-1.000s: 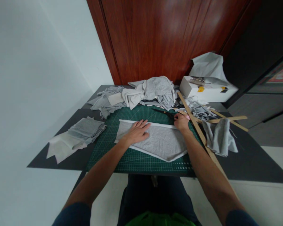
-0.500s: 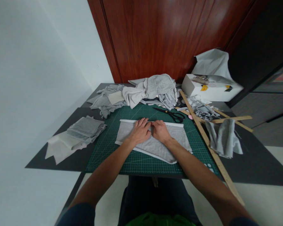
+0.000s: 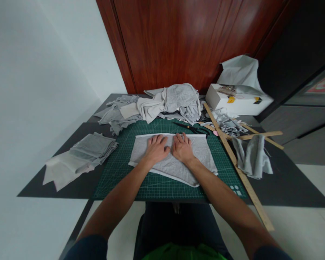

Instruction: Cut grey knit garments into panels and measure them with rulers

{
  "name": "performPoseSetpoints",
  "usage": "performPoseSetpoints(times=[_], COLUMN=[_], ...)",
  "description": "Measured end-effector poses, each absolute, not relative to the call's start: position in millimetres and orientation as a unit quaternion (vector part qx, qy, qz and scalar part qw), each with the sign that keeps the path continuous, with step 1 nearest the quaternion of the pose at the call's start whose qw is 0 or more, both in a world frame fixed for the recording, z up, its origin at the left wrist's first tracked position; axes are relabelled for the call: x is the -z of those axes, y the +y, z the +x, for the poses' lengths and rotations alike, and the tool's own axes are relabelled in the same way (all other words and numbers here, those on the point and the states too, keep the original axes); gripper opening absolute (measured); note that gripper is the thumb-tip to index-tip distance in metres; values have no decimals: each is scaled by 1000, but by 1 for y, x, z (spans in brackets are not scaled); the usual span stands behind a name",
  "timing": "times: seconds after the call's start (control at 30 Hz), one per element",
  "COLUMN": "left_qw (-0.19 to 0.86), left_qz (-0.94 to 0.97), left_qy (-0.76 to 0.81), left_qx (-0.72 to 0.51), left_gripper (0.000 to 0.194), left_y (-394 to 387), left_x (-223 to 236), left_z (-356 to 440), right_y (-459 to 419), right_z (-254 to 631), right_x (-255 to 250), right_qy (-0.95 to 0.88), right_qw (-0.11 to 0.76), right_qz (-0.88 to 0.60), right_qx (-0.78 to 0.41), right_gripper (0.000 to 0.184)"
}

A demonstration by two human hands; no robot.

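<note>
A light grey piece of fabric (image 3: 203,151) lies flat on the green cutting mat (image 3: 113,184), with a narrow white band along its far edge and pale edging along the near side. My left hand (image 3: 155,150) rests palm down on it, fingers stretched toward the far edge. Close beside it, my right hand (image 3: 182,148) presses on the same cloth with its fingers spread, their tips at the white band. Just beyond the far right corner are black-handled scissors (image 3: 189,128), the handles partly against the fabric's edge.
Folded grey cloths (image 3: 94,146) lie on the left. A heap of fabric (image 3: 176,99) fills the back, near a white box (image 3: 241,103). Along the right runs a long wooden ruler (image 3: 241,177), crossed by shorter strips, with a grey cloth (image 3: 251,155) beside it.
My right hand's bent fingers have straightened and spread on the fabric. The far white band now looks flatter and narrower. The whole view has shifted slightly.
</note>
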State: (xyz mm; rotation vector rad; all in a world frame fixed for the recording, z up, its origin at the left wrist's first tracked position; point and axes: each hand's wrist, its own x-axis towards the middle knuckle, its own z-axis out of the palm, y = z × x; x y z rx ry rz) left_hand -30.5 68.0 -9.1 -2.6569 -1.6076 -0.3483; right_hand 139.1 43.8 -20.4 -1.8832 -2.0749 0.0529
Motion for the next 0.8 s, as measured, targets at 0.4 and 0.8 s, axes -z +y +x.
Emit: performPoseSetpoints(times=[0.4, 0.8], left_qw=[-27, -16], left_qz=[-840, -842], left_qy=[-539, -539], left_qx=[53, 19], left_gripper=[70, 71], left_y=[75, 76], left_x=[10, 9], left_z=[-28, -28], right_y=[40, 40], right_z=[142, 137], right_x=[13, 11], right_qy=[-701, -679], right_qw=[178, 150], right_qz=[-690, -718], right_qx=[-8, -23], right_gripper=[36, 59])
